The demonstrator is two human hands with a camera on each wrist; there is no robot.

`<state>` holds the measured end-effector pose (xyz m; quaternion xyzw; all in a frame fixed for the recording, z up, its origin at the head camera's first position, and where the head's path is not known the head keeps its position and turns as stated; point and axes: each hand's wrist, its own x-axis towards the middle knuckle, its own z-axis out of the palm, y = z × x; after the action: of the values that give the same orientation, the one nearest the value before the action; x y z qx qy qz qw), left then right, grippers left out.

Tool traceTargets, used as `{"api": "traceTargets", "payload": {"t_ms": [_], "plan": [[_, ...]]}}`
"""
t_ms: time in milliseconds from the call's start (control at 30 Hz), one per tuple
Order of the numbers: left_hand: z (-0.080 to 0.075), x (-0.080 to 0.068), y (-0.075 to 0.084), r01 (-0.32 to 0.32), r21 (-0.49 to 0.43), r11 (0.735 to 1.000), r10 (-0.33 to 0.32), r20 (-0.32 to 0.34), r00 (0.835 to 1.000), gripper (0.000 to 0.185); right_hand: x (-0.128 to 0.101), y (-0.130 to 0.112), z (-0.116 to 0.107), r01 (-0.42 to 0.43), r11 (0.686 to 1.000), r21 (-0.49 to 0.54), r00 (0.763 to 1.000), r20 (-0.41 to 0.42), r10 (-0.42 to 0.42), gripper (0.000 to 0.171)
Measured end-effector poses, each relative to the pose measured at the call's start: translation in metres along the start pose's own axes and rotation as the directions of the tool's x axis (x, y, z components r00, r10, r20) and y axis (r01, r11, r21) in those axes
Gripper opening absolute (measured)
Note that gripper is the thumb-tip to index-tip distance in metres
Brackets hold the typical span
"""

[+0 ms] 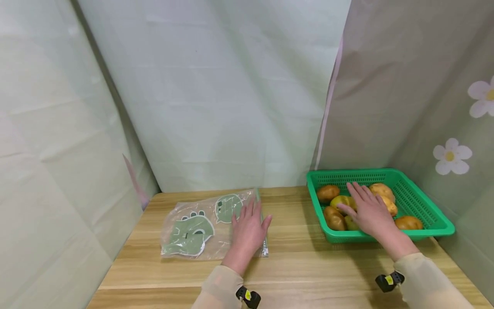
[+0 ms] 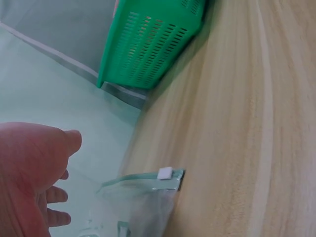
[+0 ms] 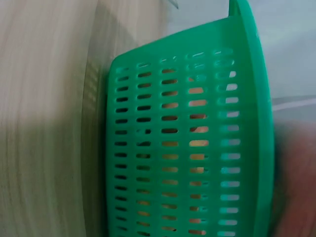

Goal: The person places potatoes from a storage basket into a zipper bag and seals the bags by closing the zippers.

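Note:
A clear zip bag (image 1: 197, 227) printed with green cartoon shapes lies flat on the wooden table (image 1: 308, 266). My left hand (image 1: 248, 219) rests on the bag's right end with straight fingers, beside the zipper strip (image 1: 264, 244). In the left wrist view the left hand (image 2: 29, 173) hovers by the bag's white slider (image 2: 165, 173). A green plastic basket (image 1: 432, 210) at the right holds several potatoes (image 1: 328, 193). My right hand (image 1: 359, 201) lies over the middle potatoes with fingers spread and straight. In the right wrist view the basket wall (image 3: 187, 148) fills the frame.
Pale curtains close in the table at the back and left. A flowered sheet hangs to the right, close behind the basket. Bare wood (image 1: 293, 214) lies between the bag and the basket, and along the front edge.

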<state>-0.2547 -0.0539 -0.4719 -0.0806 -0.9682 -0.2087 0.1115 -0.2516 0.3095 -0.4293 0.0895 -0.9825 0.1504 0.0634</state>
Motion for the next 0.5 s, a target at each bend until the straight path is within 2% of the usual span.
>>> {"api": "traceTargets", "payload": {"t_ms": [233, 500], "plan": [[0.007, 0.001, -0.004, 0.033, 0.022, 0.999, -0.034, 0.021, 0.999, 0.066, 0.003, 0.008, 0.001, 0.004, 1.0, -0.012, 1.0, 0.011, -0.004, 0.092], [0.012, 0.0, -0.006, 0.043, 0.044, 0.998, -0.043, 0.01, 0.999, 0.067, 0.005, 0.01, 0.0, -0.008, 1.0, -0.011, 1.0, 0.029, 0.008, 0.092]]}}
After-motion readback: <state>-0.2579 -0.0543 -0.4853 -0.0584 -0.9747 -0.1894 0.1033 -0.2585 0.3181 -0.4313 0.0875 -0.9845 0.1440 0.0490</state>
